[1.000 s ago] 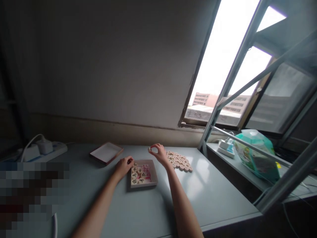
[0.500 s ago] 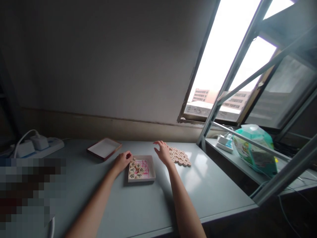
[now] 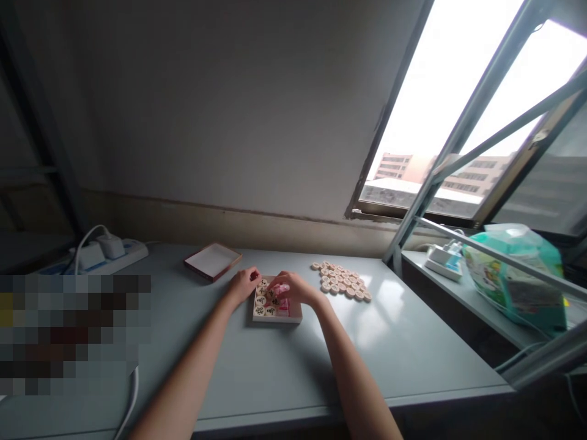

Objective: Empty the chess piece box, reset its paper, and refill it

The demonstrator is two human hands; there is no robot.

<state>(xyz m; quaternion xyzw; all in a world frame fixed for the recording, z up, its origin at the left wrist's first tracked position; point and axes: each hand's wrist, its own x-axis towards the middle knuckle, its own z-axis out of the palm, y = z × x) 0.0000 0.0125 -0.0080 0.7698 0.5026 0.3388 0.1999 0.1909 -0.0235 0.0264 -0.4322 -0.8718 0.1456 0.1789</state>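
A shallow white box (image 3: 277,319) with pink lines printed on its floor holds several round wooden Chinese chess pieces (image 3: 260,310), mostly along its left side. At the box's far left corner is my left hand (image 3: 245,285), its fingers bent closed on the rim. My right hand (image 3: 293,288) reaches into the box from the right. Its curled fingers close around a chess piece near the middle; the fingers partly cover it. More pieces lie flat in a tight group (image 3: 343,282) on the table, right of the box.
The upturned box lid (image 3: 213,261) lies on the grey table (image 3: 257,373) behind my left hand. A power strip (image 3: 117,260) with chargers stands at the back left. To the right are a metal frame post (image 3: 415,214), another power strip (image 3: 444,264) and a green plastic bag (image 3: 513,275).
My right hand has moved left from beside the group of pieces into the box, and its fingers have curled down. My left hand stays at the box corner. The view has shifted slightly.
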